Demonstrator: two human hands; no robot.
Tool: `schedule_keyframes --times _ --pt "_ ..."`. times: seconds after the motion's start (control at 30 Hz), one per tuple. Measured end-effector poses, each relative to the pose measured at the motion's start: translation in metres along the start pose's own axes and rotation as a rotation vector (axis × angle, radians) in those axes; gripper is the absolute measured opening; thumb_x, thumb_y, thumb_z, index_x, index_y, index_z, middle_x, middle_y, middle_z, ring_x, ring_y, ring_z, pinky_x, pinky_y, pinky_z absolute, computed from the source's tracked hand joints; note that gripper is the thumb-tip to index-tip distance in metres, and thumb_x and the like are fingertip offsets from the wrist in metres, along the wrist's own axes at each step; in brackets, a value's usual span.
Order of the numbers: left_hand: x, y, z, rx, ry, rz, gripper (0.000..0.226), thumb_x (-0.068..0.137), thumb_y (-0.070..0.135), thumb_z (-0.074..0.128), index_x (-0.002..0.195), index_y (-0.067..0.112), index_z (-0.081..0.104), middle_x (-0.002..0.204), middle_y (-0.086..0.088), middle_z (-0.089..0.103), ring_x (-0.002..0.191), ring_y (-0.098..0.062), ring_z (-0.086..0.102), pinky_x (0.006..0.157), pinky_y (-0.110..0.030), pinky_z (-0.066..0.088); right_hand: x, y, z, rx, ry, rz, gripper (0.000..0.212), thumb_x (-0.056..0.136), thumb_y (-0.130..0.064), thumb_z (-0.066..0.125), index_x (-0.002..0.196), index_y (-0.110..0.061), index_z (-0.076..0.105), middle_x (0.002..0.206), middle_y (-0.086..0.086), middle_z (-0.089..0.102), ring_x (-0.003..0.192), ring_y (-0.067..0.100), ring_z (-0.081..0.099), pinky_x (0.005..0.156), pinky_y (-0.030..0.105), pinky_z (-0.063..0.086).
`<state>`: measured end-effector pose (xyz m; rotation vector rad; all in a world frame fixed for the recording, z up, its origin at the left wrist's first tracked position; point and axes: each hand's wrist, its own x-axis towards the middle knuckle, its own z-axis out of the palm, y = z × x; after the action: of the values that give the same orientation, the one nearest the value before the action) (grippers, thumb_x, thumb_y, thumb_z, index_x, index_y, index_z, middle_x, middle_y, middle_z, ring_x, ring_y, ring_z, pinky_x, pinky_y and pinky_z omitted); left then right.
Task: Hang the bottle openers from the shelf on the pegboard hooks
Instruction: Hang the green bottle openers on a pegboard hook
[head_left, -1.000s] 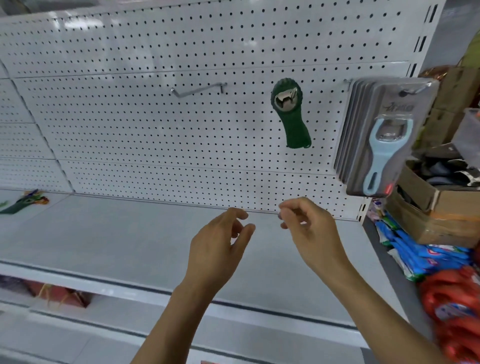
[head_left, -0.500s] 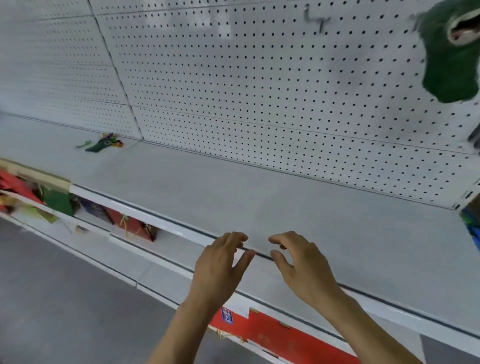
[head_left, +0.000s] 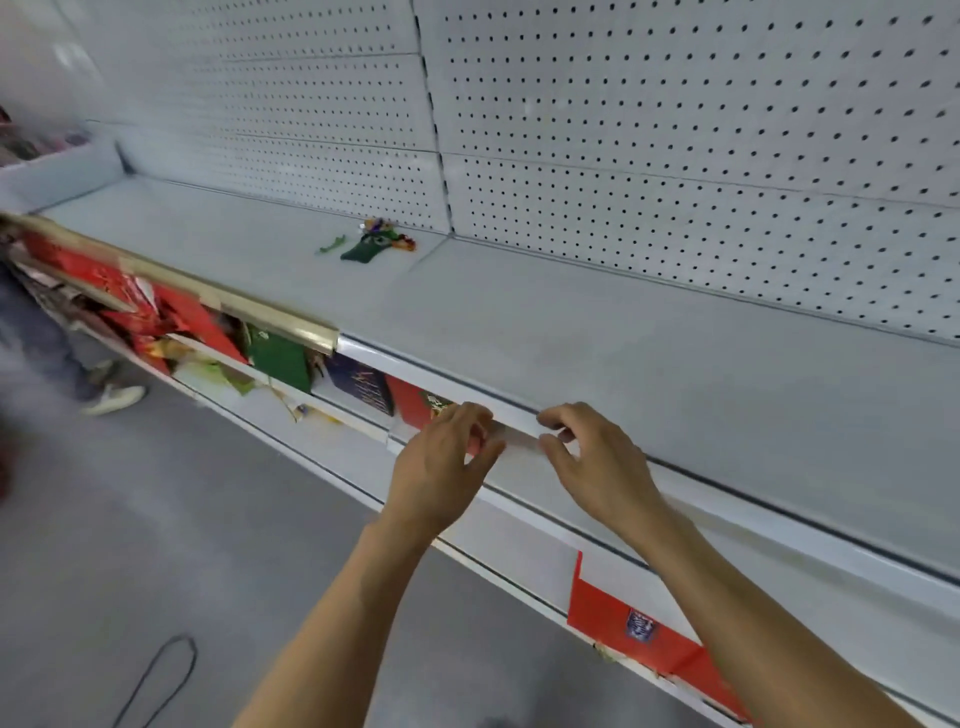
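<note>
Shelf (head_left: 571, 332): green opener (head_left: 365, 248) lying diagonally.

My grey shelf (head_left: 649, 364) carries a green bottle opener (head_left: 370, 247) and colourful bits beside it, near the pegboard (head_left: 675, 130).

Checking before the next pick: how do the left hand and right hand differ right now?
The left hand hangs in front of the shelf's front edge, over the lower shelf's red packs; the right hand hovers over that edge. The left shows its back with the thumb pointing right; the right's thumb points left toward it. Both have loosely curled fingers and hold nothing, far from the green bottle opener.
</note>
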<state>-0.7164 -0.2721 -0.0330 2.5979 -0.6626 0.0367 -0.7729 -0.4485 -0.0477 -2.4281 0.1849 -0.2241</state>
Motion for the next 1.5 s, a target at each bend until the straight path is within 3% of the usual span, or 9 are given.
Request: schedule_keyframes --times 0.13,0.3,0.67,1.0,1.13,1.27,1.37,1.5 --pt "0.019 -0.037 -0.015 -0.034 0.014 -0.014 0.027 0.093 0.043 0.054 0.115 0.027 0.057 0.103 0.012 0.063 0.086 -0.007 0.059 0.072 -0.024 0.049 0.024 -0.019 0.015 0.08 -0.013 0.054 0.022 0.095 -0.027 0.054 0.116 -0.024 0.059 0.118 -0.009 0.062 0.103 0.011 0.06 0.089 0.034 0.049" --pt "0.083 -0.102 -0.037 -0.112 0.008 -0.081 0.029 0.093 0.043 0.055 0.118 0.027 0.056 0.104 0.013 0.062 0.088 -0.004 0.059 0.076 -0.021 0.048 0.102 -0.049 0.051 0.095 -0.023 0.086 0.023 0.095 -0.03 0.053 0.117 -0.027 0.06 0.118 -0.013 0.062 0.103 0.007 0.06 0.087 0.027 0.048" --pt "0.23 -0.217 -0.07 -0.188 0.008 -0.143 0.027 0.093 0.04 0.058 0.116 0.025 0.057 0.103 0.01 0.062 0.089 -0.007 0.06 0.08 -0.03 0.054 0.287 -0.097 0.127 0.156 -0.085 0.08 0.022 0.095 -0.034 0.053 0.115 -0.03 0.059 0.113 -0.016 0.063 0.099 0.004 0.06 0.088 0.03 0.05" --pt "0.366 -0.317 -0.081 -0.207 -0.071 -0.14 0.029 0.094 0.037 0.057 0.119 0.022 0.057 0.109 0.007 0.06 0.093 -0.01 0.059 0.081 -0.024 0.048 0.427 -0.133 0.187 0.084 -0.104 0.147 0.026 0.096 -0.029 0.053 0.119 -0.021 0.059 0.117 -0.004 0.063 0.096 0.011 0.061 0.087 0.03 0.051" --pt "0.431 -0.349 -0.083 -0.199 -0.165 -0.022 0.03 0.095 0.028 0.057 0.123 0.018 0.055 0.118 0.002 0.06 0.098 -0.014 0.06 0.089 -0.032 0.05 0.478 -0.147 0.214 0.037 -0.054 0.301 0.04 0.095 -0.032 0.053 0.131 -0.016 0.048 0.124 0.004 0.061 0.106 0.019 0.06 0.09 0.036 0.049" --pt "0.482 -0.368 -0.078 -0.159 -0.298 0.1 0.038 0.096 0.022 0.056 0.133 0.019 0.049 0.13 -0.003 0.053 0.107 -0.018 0.059 0.095 -0.035 0.048 0.517 -0.165 0.236 -0.08 0.055 0.501 0.045 0.095 -0.038 0.051 0.131 -0.012 0.04 0.125 0.008 0.057 0.105 0.024 0.059 0.073 0.029 0.042" --pt "0.51 -0.38 -0.073 -0.106 -0.396 0.202 0.045 0.095 0.022 0.057 0.138 0.019 0.045 0.134 -0.005 0.052 0.114 -0.021 0.057 0.098 -0.035 0.046 0.537 -0.175 0.252 -0.216 0.061 0.639 0.057 0.091 -0.045 0.056 0.132 -0.009 0.037 0.128 0.01 0.051 0.107 0.026 0.059 0.07 0.031 0.041" --pt "0.535 -0.387 -0.067 -0.051 -0.457 0.229 0.048 0.093 0.027 0.058 0.138 0.017 0.044 0.129 -0.007 0.059 0.114 -0.024 0.058 0.096 -0.036 0.048 0.548 -0.179 0.257 -0.298 0.019 0.777 0.053 0.088 -0.033 0.061 0.128 -0.007 0.038 0.127 0.014 0.046 0.102 0.029 0.059 0.067 0.03 0.042"
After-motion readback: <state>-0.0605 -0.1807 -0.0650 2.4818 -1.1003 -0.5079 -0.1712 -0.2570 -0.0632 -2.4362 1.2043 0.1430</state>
